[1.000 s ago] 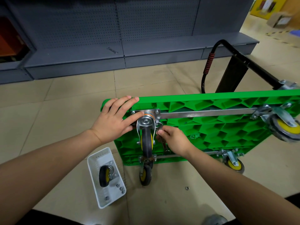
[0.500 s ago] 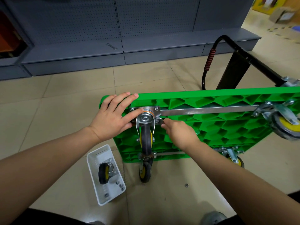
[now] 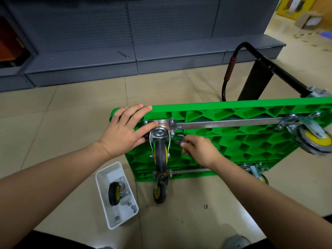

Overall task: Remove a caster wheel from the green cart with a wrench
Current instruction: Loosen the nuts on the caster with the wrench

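The green cart (image 3: 233, 139) stands on its side on the floor, its ribbed underside facing me. A caster wheel (image 3: 160, 155) with a black tyre and yellow hub hangs from a metal plate near the cart's top left corner. My left hand (image 3: 124, 130) lies flat on that corner, fingers over the edge and thumb touching the caster plate. My right hand (image 3: 199, 150) pinches a small metal wrench (image 3: 180, 139), whose open jaw sits just right of the plate's lower right bolt.
A white tray (image 3: 107, 175) on the floor at lower left holds a loose caster wheel (image 3: 115, 194) and several nuts. A single nut (image 3: 206, 206) lies on the tiles. Other casters (image 3: 313, 139) stay on the cart. Grey shelving stands behind, the black handle (image 3: 258, 69) at right.
My right hand has drawn back slightly from the caster plate, and the wrench's jaw now shows beside the bolt. My left hand has stayed on the cart's corner.
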